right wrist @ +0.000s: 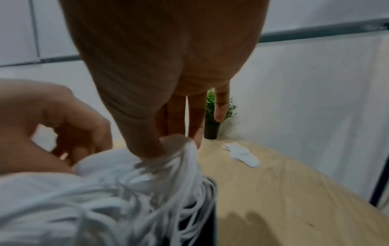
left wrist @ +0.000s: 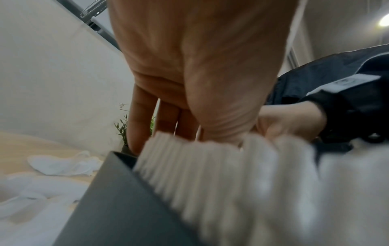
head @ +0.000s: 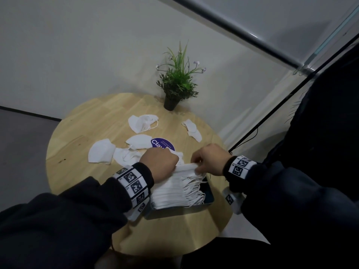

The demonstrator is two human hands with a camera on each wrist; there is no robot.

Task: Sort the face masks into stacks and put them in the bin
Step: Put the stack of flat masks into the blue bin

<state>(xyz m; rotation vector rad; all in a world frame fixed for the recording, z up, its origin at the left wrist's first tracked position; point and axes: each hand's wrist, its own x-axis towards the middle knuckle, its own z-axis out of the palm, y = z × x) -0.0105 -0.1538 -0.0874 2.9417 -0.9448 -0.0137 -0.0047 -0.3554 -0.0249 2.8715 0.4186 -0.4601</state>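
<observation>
A stack of white face masks (head: 172,189) stands on edge in a dark grey bin (head: 175,214) at the table's near side, ear loops hanging to the right. My left hand (head: 173,164) grips the far end of the stack, fingers down behind it and thumb in front, as the left wrist view shows for the left hand (left wrist: 179,138) and stack (left wrist: 200,169). My right hand (head: 196,166) pinches the stack's top right corner by the loops; the right wrist view shows the right hand (right wrist: 170,144) on it. Several loose masks (head: 101,151) lie further out on the table.
The round wooden table (head: 81,129) carries a potted plant (head: 175,88) at its far edge and a purple sticker (head: 162,143) just beyond my hands. Loose masks lie at the far middle (head: 142,122) and far right (head: 192,130). Walls close in behind and to the right.
</observation>
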